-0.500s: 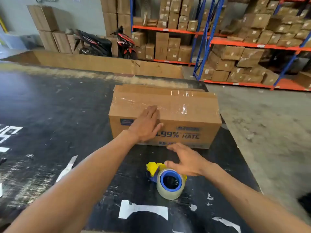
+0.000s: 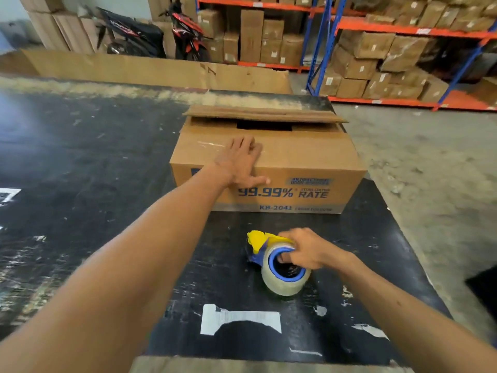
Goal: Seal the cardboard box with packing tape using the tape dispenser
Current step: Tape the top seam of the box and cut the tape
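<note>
Head camera view: a brown cardboard box (image 2: 269,168) with blue print sits on a scuffed black table (image 2: 80,157), far flap raised over a dark gap. The left hand (image 2: 240,162) presses flat, fingers spread, on its near top flap. In front of the box, the right hand (image 2: 304,249) closes around a yellow-and-blue tape dispenser (image 2: 277,261) holding a clear tape roll, resting on the table.

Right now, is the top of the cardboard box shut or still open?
Partly open. The far flap of the cardboard box is raised, with a dark gap beneath it. The left hand lies flat on the near flap.
</note>
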`<state>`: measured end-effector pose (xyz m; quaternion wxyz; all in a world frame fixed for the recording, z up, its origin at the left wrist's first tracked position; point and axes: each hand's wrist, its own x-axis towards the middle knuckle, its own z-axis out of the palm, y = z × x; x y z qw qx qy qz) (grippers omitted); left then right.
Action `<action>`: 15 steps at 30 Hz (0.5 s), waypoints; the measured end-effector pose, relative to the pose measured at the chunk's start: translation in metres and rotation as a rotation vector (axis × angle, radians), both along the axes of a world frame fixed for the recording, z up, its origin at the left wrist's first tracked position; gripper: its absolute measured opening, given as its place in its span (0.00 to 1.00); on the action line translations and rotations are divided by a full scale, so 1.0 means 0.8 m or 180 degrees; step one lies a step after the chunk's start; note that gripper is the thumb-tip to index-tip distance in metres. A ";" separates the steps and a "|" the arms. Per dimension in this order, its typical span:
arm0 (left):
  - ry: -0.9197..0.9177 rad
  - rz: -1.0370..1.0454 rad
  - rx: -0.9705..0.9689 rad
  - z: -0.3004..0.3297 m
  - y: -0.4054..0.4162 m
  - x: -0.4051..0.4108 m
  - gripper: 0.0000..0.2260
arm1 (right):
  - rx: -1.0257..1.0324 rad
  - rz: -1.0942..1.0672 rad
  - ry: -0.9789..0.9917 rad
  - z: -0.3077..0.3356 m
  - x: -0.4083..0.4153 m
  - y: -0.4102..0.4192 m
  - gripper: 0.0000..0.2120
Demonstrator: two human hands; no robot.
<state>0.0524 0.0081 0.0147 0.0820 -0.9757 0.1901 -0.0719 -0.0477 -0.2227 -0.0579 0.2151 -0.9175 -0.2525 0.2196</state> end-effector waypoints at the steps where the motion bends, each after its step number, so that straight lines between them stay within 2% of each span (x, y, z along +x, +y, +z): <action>1: 0.0040 0.0130 0.0003 -0.005 -0.001 0.002 0.43 | 0.0192 -0.0191 0.0128 0.009 0.000 -0.005 0.05; 4: 0.0285 0.0351 -0.0073 -0.015 -0.004 0.005 0.48 | 0.0776 -0.0614 0.0463 0.044 -0.001 -0.018 0.01; 10: 0.0500 0.0369 -0.0003 -0.006 -0.004 -0.004 0.47 | 0.2016 -0.1441 0.0659 0.116 0.012 -0.025 0.05; 13: 0.0537 0.0280 -0.0054 -0.004 -0.002 -0.017 0.47 | 0.2328 -0.1839 0.0563 0.143 0.024 -0.024 0.03; 15: 0.0554 0.0241 -0.0082 -0.005 0.001 -0.029 0.47 | 0.2468 -0.1794 0.0339 0.160 0.031 -0.020 0.02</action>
